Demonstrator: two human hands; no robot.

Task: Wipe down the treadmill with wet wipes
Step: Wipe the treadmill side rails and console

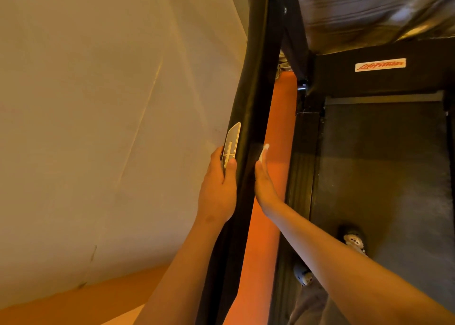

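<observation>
A black treadmill handrail point(248, 98) runs from the top centre down to the bottom of the head view. My left hand point(218, 189) grips its left side, thumb lying on a silver sensor plate point(231, 143). My right hand point(264, 184) lies flat against the rail's right side with straight fingers, pressing a white wet wipe point(264, 152) to it; only the wipe's top edge shows past the fingertips. The dark treadmill belt point(384, 172) lies below on the right.
A beige wall point(110, 115) fills the left, close to the rail. Orange floor point(278, 132) shows between rail and deck. My feet point(354, 241) stand on the belt. The black motor cover with a red logo label point(380, 65) sits at the belt's far end.
</observation>
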